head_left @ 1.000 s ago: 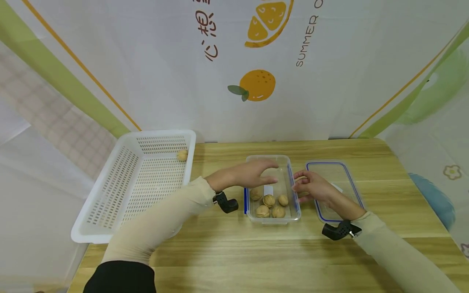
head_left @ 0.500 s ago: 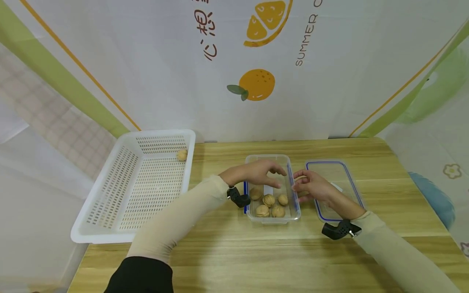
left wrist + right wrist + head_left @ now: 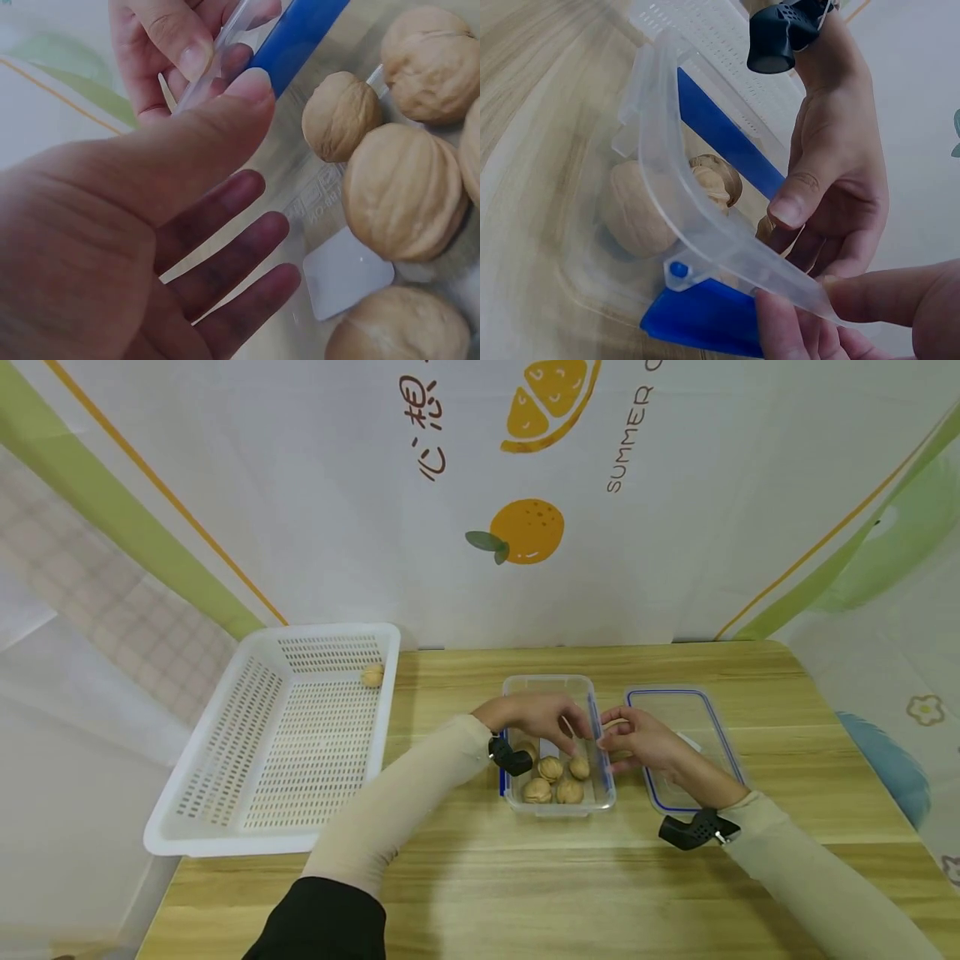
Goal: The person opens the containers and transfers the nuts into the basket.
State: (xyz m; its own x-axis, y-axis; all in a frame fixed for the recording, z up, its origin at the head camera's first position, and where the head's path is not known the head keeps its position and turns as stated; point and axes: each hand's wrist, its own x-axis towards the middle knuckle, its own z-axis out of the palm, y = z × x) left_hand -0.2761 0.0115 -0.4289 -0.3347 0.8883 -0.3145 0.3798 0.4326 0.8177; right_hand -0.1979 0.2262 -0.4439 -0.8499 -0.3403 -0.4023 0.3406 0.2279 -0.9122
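We are looking down at a clear container [image 3: 558, 689] standing in the middle of the wooden table [image 3: 480, 868], its long axis running away from us, with five walnuts [image 3: 551, 769] gathered at its near end. Our left hand [image 3: 542, 717] is reaching into the container from the left with the fingers [image 3: 247, 247] straight and relaxed, gripping nothing — in the left wrist view the nearest walnut is lying just beside the fingertips, toward us and to the right, not yet touched. Our right hand [image 3: 637, 742] is pinching the container's right wall at the blue clip [image 3: 705, 319], thumb and fingers curled on the clear rim, so it is steadying rather than reaching. The left hand is therefore the nearer one to the nuts, and they are lying back toward us from it, along the container's length. The blue-edged lid [image 3: 686, 727] is lying flat just to the right of the container, partly under the right hand, and a white basket [image 3: 225, 827] is sitting well apart to the left with a single walnut [image 3: 372, 676] in its far right corner.
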